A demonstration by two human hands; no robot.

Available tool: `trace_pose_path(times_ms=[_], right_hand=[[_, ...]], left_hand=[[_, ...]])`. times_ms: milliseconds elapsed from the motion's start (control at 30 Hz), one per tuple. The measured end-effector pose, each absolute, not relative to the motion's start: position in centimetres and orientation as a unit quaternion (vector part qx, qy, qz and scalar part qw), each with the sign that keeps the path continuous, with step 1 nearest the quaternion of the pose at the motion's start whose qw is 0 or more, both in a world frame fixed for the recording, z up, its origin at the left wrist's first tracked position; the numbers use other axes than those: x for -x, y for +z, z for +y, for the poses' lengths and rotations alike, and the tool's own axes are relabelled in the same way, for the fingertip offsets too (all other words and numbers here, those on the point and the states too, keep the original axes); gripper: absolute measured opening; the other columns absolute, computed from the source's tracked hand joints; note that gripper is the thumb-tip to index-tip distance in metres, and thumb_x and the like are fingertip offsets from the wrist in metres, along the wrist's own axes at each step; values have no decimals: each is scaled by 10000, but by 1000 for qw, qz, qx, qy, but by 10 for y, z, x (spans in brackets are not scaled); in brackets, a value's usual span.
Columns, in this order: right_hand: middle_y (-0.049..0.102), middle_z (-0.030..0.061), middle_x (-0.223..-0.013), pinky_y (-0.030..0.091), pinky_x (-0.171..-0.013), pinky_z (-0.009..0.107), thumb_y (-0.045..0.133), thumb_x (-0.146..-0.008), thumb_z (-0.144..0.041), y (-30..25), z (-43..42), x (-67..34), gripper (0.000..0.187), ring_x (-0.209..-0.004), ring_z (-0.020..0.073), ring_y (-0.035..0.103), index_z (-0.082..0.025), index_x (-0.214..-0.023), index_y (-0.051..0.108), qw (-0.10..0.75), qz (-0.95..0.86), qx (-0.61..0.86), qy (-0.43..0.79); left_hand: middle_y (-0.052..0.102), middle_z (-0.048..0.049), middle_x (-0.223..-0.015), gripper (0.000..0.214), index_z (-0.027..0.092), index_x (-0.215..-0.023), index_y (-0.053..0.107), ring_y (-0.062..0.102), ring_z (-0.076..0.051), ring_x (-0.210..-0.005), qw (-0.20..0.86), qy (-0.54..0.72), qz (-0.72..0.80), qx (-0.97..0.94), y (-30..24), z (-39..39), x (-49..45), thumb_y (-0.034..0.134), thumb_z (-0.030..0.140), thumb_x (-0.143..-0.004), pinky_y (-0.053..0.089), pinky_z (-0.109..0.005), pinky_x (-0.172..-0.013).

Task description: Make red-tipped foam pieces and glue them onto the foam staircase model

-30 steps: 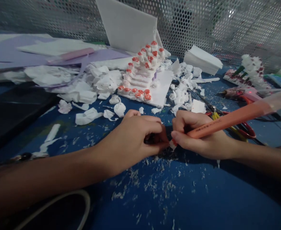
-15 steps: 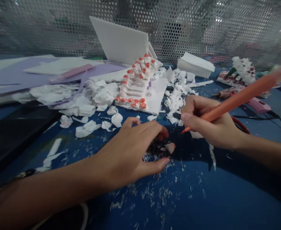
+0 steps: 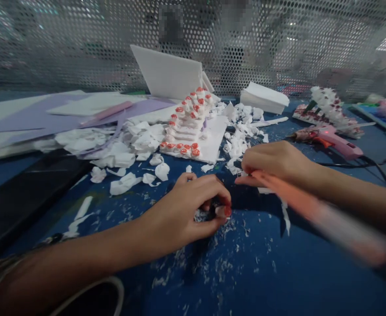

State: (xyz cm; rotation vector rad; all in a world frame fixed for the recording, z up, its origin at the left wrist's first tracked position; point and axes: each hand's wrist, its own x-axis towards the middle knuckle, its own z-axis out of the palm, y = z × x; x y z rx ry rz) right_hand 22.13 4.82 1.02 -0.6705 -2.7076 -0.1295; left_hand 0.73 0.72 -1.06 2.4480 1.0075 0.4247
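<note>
Between the thumb and fingers of my left hand (image 3: 196, 206) is a small white paper roll with a red-coloured end (image 3: 225, 212), just above the blue table. My right hand (image 3: 275, 164) is closed round an orange marker (image 3: 288, 195), whose rear end is smeared by motion and swings down to the right. The marker's tip is hidden by my fingers. Ahead of my hands stands a white stepped model (image 3: 188, 131) on a white board, lined with small red-topped white pieces. Torn and crumpled white paper (image 3: 145, 138) lies around it.
A pink glue gun (image 3: 339, 142) with a black cable lies at the right, by a white flowered model (image 3: 327, 103). A folded white paper stack (image 3: 263, 97) sits behind. A black flat object (image 3: 31, 197) and purple sheets (image 3: 25, 118) are at the left. Perforated metal screen (image 3: 114, 52) closes off the back.
My left fingers have closed on the small red-ended paper roll, which lay on the table. My right hand has turned, swinging the marker's rear end from upper right to lower right.
</note>
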Motion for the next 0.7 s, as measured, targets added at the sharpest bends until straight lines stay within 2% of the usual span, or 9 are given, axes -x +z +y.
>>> trace_pose_path(times_ms=[100,167,267,367,533,700], right_hand=[[490,11,-681,240,-522,249,376,-893,-198,9,48,-222,199,-612,107,394,-161,-734,490,77,-954,206,-205],[504,24,-734,248,-534,251,376,-867,-118,9,46,-220,153,-651,122,409,-155,-799,507,42,-949,208,-235],[515,40,-815,279,-558,252,411,-849,-108,11,44,-219,143,-697,135,430,-145,-945,510,23,-950,226,-216],[517,41,-821,291,-570,254,398,-857,-110,16,45,-223,186,-681,129,433,-141,-1004,507,24,-947,248,-201],[510,26,-739,272,-559,248,368,-856,-108,27,50,-234,165,-628,107,414,-145,-879,528,31,-938,293,-181],[527,39,-785,281,-561,250,386,-804,-65,35,50,-245,175,-655,121,436,-171,-805,526,60,-926,350,-126]], left_hand=[[563,25,-767,31,189,-785,511,492,-103,-652,269,170,381,-868,-9,6,-6,512,216,-769,372,-265,-702],[558,15,-772,89,188,-845,505,500,-102,-642,306,181,384,-852,-10,6,-5,519,230,-769,404,-227,-622],[547,13,-789,239,201,-1012,511,509,-87,-625,348,197,362,-842,-12,9,-3,536,213,-775,427,-189,-570],[537,-12,-869,194,213,-976,585,532,-93,-707,349,201,327,-855,-13,11,-2,523,189,-793,430,-181,-587],[492,-24,-940,180,206,-904,616,509,-86,-697,315,224,352,-853,-10,12,-4,482,152,-797,431,-205,-602],[479,-20,-951,139,204,-887,608,505,-80,-660,326,215,360,-847,-9,12,-3,505,202,-794,450,-240,-630]])
